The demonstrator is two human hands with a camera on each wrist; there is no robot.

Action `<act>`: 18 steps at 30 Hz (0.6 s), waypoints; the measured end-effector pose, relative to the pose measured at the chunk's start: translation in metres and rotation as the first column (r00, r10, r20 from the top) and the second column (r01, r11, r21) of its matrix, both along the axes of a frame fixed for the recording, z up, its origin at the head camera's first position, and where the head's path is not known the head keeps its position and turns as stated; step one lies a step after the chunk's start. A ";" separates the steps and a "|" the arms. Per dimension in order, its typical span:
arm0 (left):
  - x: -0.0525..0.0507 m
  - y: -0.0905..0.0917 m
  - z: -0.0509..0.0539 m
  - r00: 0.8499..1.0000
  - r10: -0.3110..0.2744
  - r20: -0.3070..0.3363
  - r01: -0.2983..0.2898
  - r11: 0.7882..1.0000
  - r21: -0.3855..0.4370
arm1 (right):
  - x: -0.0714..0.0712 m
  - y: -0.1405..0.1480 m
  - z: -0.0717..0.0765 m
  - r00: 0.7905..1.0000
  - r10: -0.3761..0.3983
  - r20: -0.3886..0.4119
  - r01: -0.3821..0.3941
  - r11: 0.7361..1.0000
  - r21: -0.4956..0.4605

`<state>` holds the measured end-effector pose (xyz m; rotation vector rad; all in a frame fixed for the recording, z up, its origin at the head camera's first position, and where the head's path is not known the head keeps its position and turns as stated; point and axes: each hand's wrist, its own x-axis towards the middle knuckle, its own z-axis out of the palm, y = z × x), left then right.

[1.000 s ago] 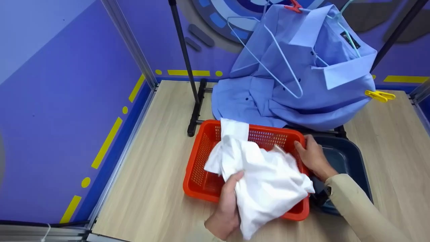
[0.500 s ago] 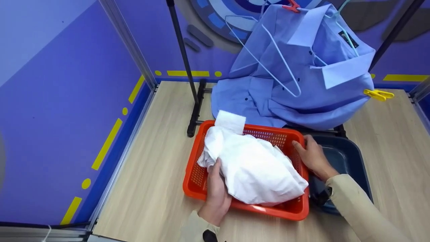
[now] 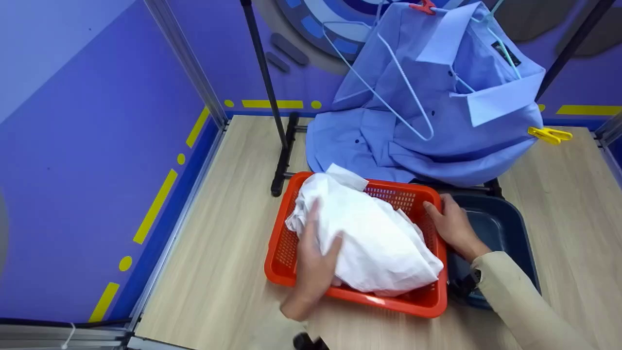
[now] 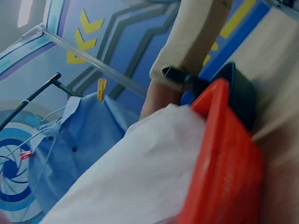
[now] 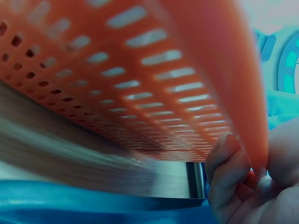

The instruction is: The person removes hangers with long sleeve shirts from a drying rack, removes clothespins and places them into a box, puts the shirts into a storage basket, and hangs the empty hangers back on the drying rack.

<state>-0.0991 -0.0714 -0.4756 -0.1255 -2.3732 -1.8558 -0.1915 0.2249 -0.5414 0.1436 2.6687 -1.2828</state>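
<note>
My right hand point(image 3: 454, 226) grips smooth red plastic, faintly glossy: the basket point(image 3: 403, 306). Inside the basket lies matt, creased white cloth point(image 3: 374, 238); behind the basket hangs a matt blue cloth shirt point(image 3: 432, 129) with 1 smooth yellow plastic clip point(image 3: 549, 135). Beneath the basket, the table point(image 3: 209, 233) looks like matt wood.

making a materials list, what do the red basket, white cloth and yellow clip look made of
Red basket: likely moulded plastic, slightly glossy; regular slots, a highlight on its rim. White cloth: matte fabric, softly creased; fibre unclear. Yellow clip: probably plastic, evenly coloured.
</note>
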 end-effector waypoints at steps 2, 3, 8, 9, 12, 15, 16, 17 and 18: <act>-0.010 -0.006 -0.001 0.982 -0.186 -0.024 0.168 0.930 -0.326 | 0.001 0.000 0.000 1.000 -0.003 0.002 0.003 1.000 -0.001; -0.015 -0.009 -0.002 0.961 -0.278 -0.014 0.238 0.848 -0.474 | 0.001 0.001 0.000 1.000 -0.005 0.003 0.005 1.000 -0.002; -0.042 -0.025 -0.020 0.881 -0.456 0.124 0.327 0.399 -0.856 | 0.000 0.000 -0.001 1.000 -0.010 -0.007 0.010 1.000 0.000; -0.046 -0.027 -0.024 0.878 -0.454 0.151 0.332 0.351 -0.875 | 0.000 -0.001 -0.001 1.000 -0.008 -0.009 0.008 1.000 0.002; -0.055 -0.030 -0.033 0.867 -0.434 0.244 0.388 0.280 -0.878 | 0.000 -0.002 -0.002 1.000 -0.005 -0.004 0.005 1.000 0.001; -0.059 -0.028 -0.035 0.843 -0.421 0.337 0.474 0.283 -0.834 | 0.001 -0.002 -0.002 1.000 -0.002 0.010 0.003 1.000 -0.011; -0.059 -0.026 -0.035 0.833 -0.415 0.367 0.503 0.291 -0.814 | 0.001 -0.002 -0.001 1.000 -0.004 0.013 0.004 1.000 -0.013; -0.060 -0.024 -0.034 0.823 -0.407 0.396 0.529 0.296 -0.795 | 0.001 -0.002 -0.001 1.000 -0.004 0.014 0.004 1.000 -0.018; -0.061 -0.021 -0.033 0.811 -0.399 0.429 0.556 0.295 -0.777 | 0.001 -0.002 -0.001 1.000 -0.004 0.012 0.004 1.000 -0.018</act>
